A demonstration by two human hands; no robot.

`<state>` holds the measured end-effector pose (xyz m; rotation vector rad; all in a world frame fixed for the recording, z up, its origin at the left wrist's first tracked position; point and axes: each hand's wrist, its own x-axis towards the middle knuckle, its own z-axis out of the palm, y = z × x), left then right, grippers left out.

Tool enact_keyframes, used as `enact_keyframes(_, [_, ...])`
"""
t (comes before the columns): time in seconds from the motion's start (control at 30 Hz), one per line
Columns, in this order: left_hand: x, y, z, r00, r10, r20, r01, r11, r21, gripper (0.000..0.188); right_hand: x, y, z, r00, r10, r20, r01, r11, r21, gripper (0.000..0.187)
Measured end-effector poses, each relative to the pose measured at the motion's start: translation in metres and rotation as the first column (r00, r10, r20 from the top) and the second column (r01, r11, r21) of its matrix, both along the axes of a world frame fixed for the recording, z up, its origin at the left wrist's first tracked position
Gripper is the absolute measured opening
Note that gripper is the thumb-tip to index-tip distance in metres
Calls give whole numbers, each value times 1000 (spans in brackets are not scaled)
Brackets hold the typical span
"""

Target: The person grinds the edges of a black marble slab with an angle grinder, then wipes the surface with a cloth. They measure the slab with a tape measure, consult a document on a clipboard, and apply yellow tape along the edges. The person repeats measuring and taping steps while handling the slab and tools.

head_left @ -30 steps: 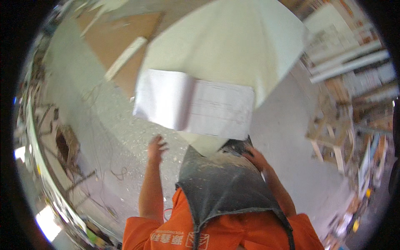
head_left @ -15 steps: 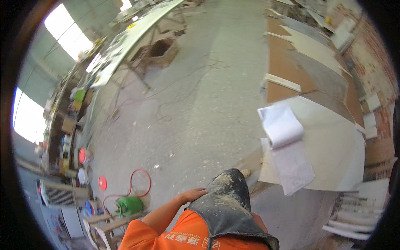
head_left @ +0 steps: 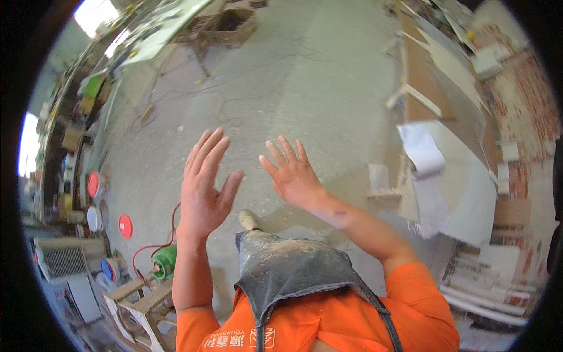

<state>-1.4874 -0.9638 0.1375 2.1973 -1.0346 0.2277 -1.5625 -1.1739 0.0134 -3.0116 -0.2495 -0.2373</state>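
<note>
Head view: the left hand (head_left: pixel 205 189) and right hand (head_left: pixel 295 177), open and empty, fingers extended, hover above the floor (head_left: pixel 334 105); well rightward, nearer the right hand, a paper pad (head_left: pixel 430 190) lies lengthwise away from the wearer on a pale board (head_left: pixel 470 196).

Lit from windows (head_left: pixel 28 146) on the left, blown out to white glare. Fairly bright across the floor (head_left: pixel 252 105), softly shadowed in places. Slightly blurred, hazier toward the edges; bent strongly around the rim and lost to black at the corners.
</note>
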Motion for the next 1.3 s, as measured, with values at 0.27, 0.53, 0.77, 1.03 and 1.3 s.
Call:
enact_keyframes(0.27, [95, 75, 31, 973, -228, 28, 229, 954, -191, 61, 230, 186, -73, 920, 381, -93, -378, 925, 44, 59])
enact_keyframes(0.53, [310, 316, -168, 747, 596, -296, -211, 634, 744, 38, 425, 309, -31, 831, 373, -413, -207, 896, 393, 38])
enact_keyframes(0.77, [364, 214, -75, 662, 728, -178, -746, 662, -68, 41, 541, 375, -10, 677, 500, -541, -567, 822, 50, 29])
enact_keyframes(1.03, [483, 514, -178, 331, 941, -66, -474, 227, 851, 32, 680, 485, -46, 425, 712, -559, -708, 646, 285, 34])
enact_keyframes(1.3, [490, 507, -241, 122, 641, -758, -764, 548, 340, 45, 719, 424, -20, -401, 896, -193, -10, 206, 978, 69])
